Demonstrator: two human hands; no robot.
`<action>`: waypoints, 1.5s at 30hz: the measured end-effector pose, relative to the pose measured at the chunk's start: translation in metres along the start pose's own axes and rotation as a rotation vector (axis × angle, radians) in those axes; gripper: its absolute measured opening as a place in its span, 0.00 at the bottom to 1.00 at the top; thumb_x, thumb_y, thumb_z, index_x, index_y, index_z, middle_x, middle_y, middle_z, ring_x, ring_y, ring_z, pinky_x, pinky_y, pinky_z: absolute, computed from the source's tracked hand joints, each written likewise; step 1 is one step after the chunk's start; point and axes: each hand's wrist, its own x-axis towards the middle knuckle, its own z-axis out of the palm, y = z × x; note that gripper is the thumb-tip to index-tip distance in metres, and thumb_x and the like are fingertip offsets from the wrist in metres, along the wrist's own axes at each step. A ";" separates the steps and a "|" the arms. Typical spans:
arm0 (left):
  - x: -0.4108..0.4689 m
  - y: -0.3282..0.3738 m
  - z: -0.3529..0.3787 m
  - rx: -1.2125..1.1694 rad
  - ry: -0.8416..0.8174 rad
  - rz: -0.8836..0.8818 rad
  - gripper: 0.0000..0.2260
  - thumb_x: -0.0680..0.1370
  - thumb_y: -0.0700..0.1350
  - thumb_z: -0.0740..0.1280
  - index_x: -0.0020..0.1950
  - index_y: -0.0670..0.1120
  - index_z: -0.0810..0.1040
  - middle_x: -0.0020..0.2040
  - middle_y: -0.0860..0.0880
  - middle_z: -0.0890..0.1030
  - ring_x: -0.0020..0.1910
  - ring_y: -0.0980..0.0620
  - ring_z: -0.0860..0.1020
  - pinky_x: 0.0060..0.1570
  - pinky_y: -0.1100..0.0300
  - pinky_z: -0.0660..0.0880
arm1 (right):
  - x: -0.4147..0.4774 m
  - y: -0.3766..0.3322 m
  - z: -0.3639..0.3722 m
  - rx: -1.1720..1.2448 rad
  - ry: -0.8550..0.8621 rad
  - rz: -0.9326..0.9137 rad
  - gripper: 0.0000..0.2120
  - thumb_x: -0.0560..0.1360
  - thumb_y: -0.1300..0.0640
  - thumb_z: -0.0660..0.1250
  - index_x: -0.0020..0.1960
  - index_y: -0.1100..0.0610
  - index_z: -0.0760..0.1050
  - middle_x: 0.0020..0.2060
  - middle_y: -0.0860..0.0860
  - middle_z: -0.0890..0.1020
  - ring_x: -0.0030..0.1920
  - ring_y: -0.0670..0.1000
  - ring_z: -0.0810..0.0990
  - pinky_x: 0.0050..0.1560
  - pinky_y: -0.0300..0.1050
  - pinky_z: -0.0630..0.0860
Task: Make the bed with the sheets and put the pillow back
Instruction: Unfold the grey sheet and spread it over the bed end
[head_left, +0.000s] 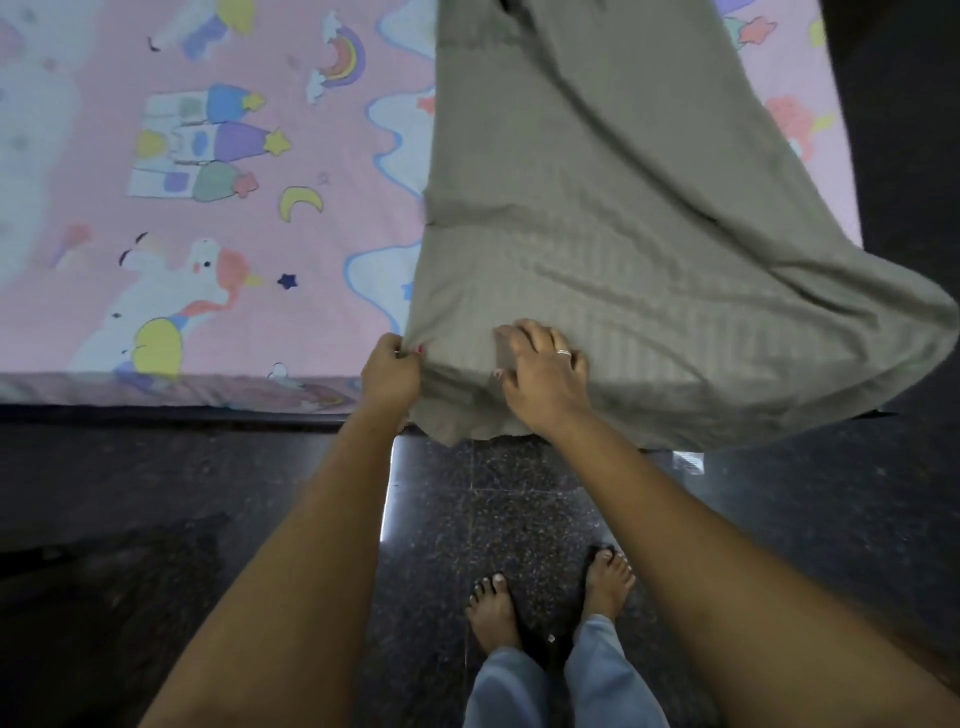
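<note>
A grey-green striped sheet (597, 208) lies in a long strip over the right half of the bed, its near end hanging past the bed's front edge. My left hand (389, 371) pinches the sheet's near left corner at that edge. My right hand (545, 371), with a ring on one finger, grips the bunched cloth just to the right. Under it the mattress wears a pink sheet (208, 182) printed with castles, rainbows, moons and unicorns. No pillow is in view.
A dark speckled stone floor (493, 519) runs along the bed's front and right side. My bare feet (550, 597) stand on it close to the bed edge. The sheet's right part (857, 353) billows out over the floor.
</note>
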 end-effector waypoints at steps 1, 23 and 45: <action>-0.004 -0.004 -0.006 -0.114 -0.025 -0.006 0.04 0.80 0.41 0.60 0.45 0.45 0.69 0.41 0.48 0.72 0.43 0.46 0.72 0.41 0.53 0.76 | 0.001 -0.007 0.001 0.001 0.000 -0.011 0.24 0.78 0.50 0.60 0.73 0.46 0.60 0.73 0.47 0.60 0.72 0.51 0.57 0.67 0.55 0.57; -0.039 -0.003 0.003 0.481 0.031 0.375 0.17 0.72 0.38 0.68 0.60 0.42 0.72 0.58 0.40 0.71 0.59 0.38 0.68 0.57 0.46 0.67 | 0.016 0.065 -0.048 -0.198 -0.126 0.204 0.28 0.79 0.45 0.55 0.76 0.41 0.49 0.76 0.44 0.51 0.76 0.54 0.49 0.71 0.58 0.52; -0.131 0.174 0.317 0.492 -0.198 0.134 0.28 0.79 0.55 0.60 0.76 0.51 0.56 0.77 0.45 0.53 0.75 0.42 0.52 0.72 0.47 0.53 | 0.012 0.311 -0.203 0.255 -0.158 0.106 0.20 0.77 0.57 0.63 0.68 0.53 0.70 0.60 0.54 0.77 0.59 0.54 0.76 0.61 0.49 0.73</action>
